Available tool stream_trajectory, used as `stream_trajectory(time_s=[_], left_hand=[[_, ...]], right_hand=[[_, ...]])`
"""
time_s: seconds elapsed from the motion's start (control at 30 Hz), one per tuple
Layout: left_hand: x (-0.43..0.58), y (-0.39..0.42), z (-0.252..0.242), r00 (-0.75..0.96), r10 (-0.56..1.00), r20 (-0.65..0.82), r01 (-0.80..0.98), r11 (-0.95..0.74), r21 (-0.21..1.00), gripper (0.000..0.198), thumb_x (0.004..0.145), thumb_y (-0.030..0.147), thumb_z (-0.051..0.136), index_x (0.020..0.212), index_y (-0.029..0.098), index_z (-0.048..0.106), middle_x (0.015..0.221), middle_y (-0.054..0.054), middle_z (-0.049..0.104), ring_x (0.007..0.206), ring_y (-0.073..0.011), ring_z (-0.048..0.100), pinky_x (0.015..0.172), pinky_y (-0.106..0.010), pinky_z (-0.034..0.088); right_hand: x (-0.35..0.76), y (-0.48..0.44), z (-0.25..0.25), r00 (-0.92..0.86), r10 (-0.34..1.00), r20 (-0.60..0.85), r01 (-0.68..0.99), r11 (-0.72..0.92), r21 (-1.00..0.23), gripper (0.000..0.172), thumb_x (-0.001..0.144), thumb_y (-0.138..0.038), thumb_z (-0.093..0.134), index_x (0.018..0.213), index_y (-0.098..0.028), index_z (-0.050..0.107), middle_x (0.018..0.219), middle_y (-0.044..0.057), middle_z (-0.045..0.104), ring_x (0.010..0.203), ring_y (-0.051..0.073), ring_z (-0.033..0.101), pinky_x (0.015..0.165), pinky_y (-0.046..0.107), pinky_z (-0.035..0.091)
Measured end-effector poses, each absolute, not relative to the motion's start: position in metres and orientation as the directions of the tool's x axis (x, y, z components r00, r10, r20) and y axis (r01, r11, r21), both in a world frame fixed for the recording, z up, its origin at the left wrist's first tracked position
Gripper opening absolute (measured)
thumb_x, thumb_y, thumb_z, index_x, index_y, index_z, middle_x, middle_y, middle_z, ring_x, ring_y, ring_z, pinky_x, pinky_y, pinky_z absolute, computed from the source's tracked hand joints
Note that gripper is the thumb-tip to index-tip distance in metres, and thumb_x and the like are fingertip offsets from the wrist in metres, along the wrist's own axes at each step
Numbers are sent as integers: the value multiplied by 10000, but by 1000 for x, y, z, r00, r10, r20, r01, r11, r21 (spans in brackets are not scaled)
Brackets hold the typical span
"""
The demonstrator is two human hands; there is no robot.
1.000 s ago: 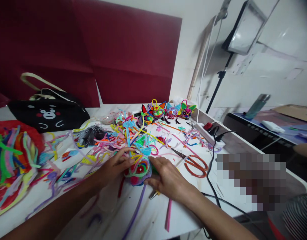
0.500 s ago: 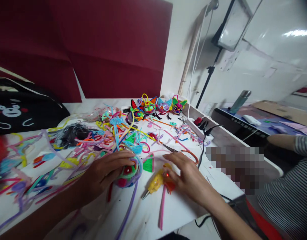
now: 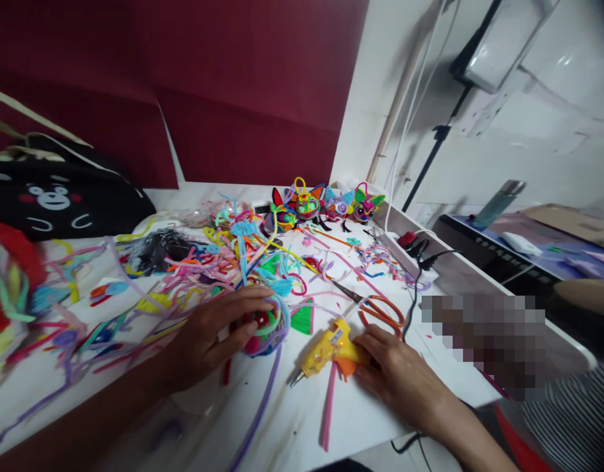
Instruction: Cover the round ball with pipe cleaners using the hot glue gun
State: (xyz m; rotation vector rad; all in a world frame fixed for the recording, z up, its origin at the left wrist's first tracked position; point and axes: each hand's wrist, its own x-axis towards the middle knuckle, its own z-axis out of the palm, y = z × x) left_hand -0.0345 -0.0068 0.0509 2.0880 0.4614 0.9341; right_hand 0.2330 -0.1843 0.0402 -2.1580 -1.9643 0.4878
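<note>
My left hand (image 3: pixel 227 324) is closed round a ball-shaped pipe-cleaner craft (image 3: pixel 267 341) with green, red and purple coils; its palm side is hidden. From the ball a long purple pipe cleaner (image 3: pixel 260 419) trails toward the table's front edge. My right hand (image 3: pixel 390 364) has its fingers wrapped at the handle end of a yellow hot glue gun (image 3: pixel 326 351) with an orange trigger. The gun's metal nozzle points down and left, and the gun lies low over the table. Between the two hands lies a green triangular piece (image 3: pixel 302 317). Orange-handled scissors (image 3: pixel 375 308) rest just beyond my right hand.
Several finished cat-face ornaments (image 3: pixel 309 204) stand at the back. Loose pipe cleaners (image 3: pixel 198 262) cover the left side, near a black bag (image 3: pixel 50 196). A pink strip (image 3: pixel 328 413) lies in front. A power strip (image 3: pixel 410 252) with cables and a person's striped sleeve (image 3: pixel 572 406) are at right.
My right hand has moved right and down, from above the glue gun to its handle, leaving the yellow body in plain view. My left hand stays on the ball. The camera view has shifted.
</note>
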Motion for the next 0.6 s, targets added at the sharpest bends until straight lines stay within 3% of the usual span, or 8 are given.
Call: stream_trajectory(time_s=[0.07, 0.2, 0.4, 0.6], left_hand=[[-38, -4, 49, 685, 535, 495, 34, -701, 712, 275, 930, 251, 616, 1167, 280, 754, 1310, -56, 712, 1261, -288, 620, 1111, -378, 450], [-43, 1, 45, 724, 430, 539, 54, -814, 578, 306, 979, 205, 545, 1251, 263, 672, 1368, -58, 672, 1302, -235, 598, 1113, -355, 457], [-43, 4, 40, 710, 394, 584, 36, -848, 528, 284, 990, 196, 517, 1251, 249, 615, 1345, -81, 676, 1308, -231, 600, 1067, -332, 495], [-43, 5, 37, 702, 330, 631, -12, -881, 474, 225, 979, 121, 516, 1148, 245, 598, 1323, -99, 674, 1279, -218, 618, 1026, -314, 511]], right_hand=[[234, -180, 44, 71, 980, -187, 934, -131, -332, 143, 903, -133, 541, 1011, -163, 631, 1054, 135, 665, 916, 269, 669, 807, 401, 539], [240, -182, 46, 99, 980, -175, 915, -159, -372, 228, 947, -127, 417, 1117, -145, 568, 997, 148, 713, 844, 266, 698, 751, 385, 527], [254, -195, 43, 123, 988, 90, 795, -44, -605, 372, 974, -354, 513, 1305, -189, 557, 1137, 127, 725, 914, 224, 722, 763, 301, 566], [239, -194, 42, 372, 920, 124, 507, -90, -857, 413, 875, -532, 679, 1128, -205, 694, 984, 83, 747, 728, 189, 713, 612, 237, 578]])
